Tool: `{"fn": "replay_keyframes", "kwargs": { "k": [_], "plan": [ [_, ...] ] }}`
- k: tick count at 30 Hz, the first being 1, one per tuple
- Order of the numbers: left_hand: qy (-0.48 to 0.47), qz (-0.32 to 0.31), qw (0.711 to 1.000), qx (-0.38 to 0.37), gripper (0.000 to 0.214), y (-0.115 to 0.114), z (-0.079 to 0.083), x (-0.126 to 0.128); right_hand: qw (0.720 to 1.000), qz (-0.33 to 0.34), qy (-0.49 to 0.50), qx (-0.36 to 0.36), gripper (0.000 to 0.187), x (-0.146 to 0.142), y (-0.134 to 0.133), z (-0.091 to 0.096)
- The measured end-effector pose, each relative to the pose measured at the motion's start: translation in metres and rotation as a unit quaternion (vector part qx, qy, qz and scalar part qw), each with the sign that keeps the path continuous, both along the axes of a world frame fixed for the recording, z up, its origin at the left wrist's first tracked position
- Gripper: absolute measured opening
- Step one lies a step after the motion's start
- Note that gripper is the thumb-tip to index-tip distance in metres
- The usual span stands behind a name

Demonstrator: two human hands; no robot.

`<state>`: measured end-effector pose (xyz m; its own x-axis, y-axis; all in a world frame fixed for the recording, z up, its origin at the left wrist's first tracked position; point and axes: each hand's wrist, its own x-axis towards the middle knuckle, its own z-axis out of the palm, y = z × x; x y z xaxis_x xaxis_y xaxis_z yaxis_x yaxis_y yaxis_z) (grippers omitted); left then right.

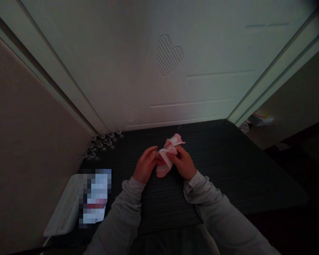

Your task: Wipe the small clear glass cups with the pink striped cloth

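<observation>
A small pink and white sock is held above a dark striped tabletop. My right hand grips its right side with the fingers closed round the fabric. On the left edge of the sock my left hand pinches it with thumb and fingertips. The sock is bunched, its upper end sticking up past my fingers. Both arms wear grey sleeves.
A white door with heart shapes stands just behind the table. Several clear suction cups lie at the table's back left corner. A white flat object with a blurred patch sits at the front left. A beige wall is on the left.
</observation>
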<state>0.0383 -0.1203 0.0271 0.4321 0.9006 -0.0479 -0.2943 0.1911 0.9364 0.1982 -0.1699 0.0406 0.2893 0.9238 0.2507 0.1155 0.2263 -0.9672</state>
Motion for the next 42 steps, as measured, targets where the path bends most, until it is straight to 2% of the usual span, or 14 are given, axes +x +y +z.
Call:
{"fn": "replay_keyframes", "kwargs": {
  "k": [5,17,21,27,32,42],
  "plan": [
    [-0.001,-0.028,0.998,-0.049,0.023,-0.001,0.004,-0.003,1.000,0.002,-0.014,0.002,0.007,0.000,-0.001,0.001],
    [-0.038,0.001,0.998,-0.053,0.017,-0.003,0.022,-0.003,1.000,0.000,-0.025,0.002,0.009,0.001,-0.002,0.001],
    [-0.039,-0.006,0.997,-0.073,0.020,-0.001,0.020,-0.005,1.000,0.003,-0.029,0.008,0.006,0.001,-0.003,0.002],
    [-0.005,-0.013,0.995,-0.097,0.022,0.004,0.009,-0.008,0.999,0.011,-0.038,0.009,0.005,0.000,-0.004,0.007],
    [0.007,-0.009,0.996,-0.085,0.022,0.005,0.006,-0.008,0.999,0.010,-0.036,0.007,0.006,-0.001,-0.005,0.006],
    [-0.014,-0.003,0.999,-0.031,0.017,0.003,0.014,-0.007,1.000,-0.004,-0.029,0.000,0.012,0.000,-0.003,0.001]
  ]
}}
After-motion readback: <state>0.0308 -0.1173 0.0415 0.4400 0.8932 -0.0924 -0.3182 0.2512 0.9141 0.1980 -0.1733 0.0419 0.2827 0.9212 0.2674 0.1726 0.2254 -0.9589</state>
